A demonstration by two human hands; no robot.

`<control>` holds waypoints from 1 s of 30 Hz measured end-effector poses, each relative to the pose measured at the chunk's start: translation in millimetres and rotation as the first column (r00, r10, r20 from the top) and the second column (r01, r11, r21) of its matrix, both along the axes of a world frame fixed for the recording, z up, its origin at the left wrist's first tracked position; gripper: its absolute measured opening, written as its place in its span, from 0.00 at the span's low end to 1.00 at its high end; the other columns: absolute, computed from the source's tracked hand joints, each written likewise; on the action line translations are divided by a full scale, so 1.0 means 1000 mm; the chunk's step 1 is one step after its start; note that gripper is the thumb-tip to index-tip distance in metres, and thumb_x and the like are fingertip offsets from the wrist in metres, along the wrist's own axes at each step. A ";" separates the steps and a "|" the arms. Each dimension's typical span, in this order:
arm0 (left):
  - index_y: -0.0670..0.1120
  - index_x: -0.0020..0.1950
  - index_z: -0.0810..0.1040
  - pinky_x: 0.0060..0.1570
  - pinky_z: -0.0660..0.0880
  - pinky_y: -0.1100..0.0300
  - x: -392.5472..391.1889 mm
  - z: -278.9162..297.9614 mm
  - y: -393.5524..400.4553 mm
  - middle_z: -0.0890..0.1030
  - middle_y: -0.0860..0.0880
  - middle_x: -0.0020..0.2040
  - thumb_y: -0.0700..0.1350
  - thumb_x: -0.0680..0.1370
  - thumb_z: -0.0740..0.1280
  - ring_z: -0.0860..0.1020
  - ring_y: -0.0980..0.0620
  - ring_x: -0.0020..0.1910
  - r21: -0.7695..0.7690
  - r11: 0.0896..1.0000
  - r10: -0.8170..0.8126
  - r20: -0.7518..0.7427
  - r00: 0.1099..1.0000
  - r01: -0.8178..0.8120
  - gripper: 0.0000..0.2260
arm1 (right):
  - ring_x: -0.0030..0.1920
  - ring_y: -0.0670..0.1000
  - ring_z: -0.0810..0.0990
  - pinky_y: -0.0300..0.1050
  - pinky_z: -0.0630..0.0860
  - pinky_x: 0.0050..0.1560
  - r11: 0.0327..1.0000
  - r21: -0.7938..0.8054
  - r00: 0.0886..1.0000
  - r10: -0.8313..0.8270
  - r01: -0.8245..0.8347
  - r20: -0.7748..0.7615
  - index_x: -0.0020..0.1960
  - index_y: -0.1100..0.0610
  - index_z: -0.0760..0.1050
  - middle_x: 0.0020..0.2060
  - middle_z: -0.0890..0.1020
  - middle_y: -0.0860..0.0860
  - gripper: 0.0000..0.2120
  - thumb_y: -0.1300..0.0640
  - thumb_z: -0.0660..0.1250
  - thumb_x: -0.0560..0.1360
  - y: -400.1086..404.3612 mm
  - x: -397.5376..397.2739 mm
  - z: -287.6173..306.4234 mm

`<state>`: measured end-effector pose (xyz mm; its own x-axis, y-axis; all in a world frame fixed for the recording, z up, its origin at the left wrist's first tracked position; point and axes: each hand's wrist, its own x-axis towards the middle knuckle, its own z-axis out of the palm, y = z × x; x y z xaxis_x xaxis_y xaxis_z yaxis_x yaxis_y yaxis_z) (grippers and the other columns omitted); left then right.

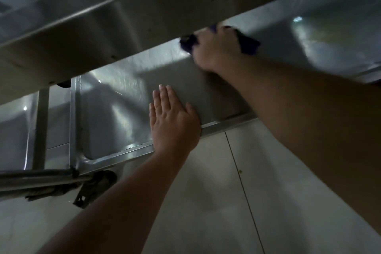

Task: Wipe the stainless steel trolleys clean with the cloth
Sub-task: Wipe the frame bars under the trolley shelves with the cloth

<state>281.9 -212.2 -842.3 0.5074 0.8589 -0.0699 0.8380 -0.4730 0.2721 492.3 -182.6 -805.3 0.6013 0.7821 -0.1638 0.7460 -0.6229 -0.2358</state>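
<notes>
My left hand lies flat on the lower shelf of the steel trolley, palm down, fingers straight and close together, pointing toward twelve o'clock, with the heel of the hand over the shelf's raised front rim. My right hand reaches farther in, at about one o'clock from the left, and presses the dark blue cloth against the same shelf just under the edge of the upper shelf. The fingers of that hand are tucked beneath the upper shelf and blurred, so I cannot tell exactly how they curl, but the cloth bunches out from under the hand on both sides, at nine o'clock and at three o'clock, so I take it as gripped. The upper shelf crosses the view as a wide slanted band from eight o'clock up to two o'clock, and its underside carries a few dark specks. At seven o'clock from my left hand the trolley's corner post meets a caster wheel with a dark bracket, beside a round steel bar. Below the shelf rim lies a pale tiled floor with thin dark joints.
</notes>
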 end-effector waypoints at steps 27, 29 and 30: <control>0.43 0.87 0.50 0.83 0.43 0.51 0.002 0.015 -0.008 0.49 0.45 0.87 0.60 0.85 0.52 0.45 0.48 0.86 0.015 1.000 -0.011 -0.063 0.998 0.012 0.35 | 0.80 0.60 0.59 0.57 0.55 0.79 0.994 0.026 0.994 0.106 -0.106 -0.038 0.82 0.42 0.59 0.83 0.59 0.43 0.27 0.42 0.55 0.85 -0.164 0.020 -0.002; 0.42 0.87 0.51 0.83 0.43 0.51 0.000 0.015 -0.007 0.50 0.45 0.87 0.60 0.86 0.53 0.46 0.48 0.86 0.022 1.000 -0.010 -0.055 0.998 0.011 0.34 | 0.82 0.56 0.55 0.55 0.50 0.80 0.957 0.027 0.957 0.290 -0.289 -0.030 0.83 0.40 0.56 0.82 0.57 0.38 0.27 0.40 0.53 0.85 -0.170 -0.005 -0.007; 0.42 0.87 0.51 0.83 0.43 0.51 -0.001 0.015 -0.006 0.50 0.45 0.87 0.60 0.86 0.53 0.46 0.47 0.86 0.025 1.000 -0.013 -0.053 0.999 0.014 0.34 | 0.83 0.54 0.54 0.54 0.48 0.80 0.940 0.033 0.940 0.341 -0.340 -0.026 0.83 0.39 0.56 0.82 0.57 0.37 0.26 0.40 0.52 0.85 -0.177 -0.006 -0.007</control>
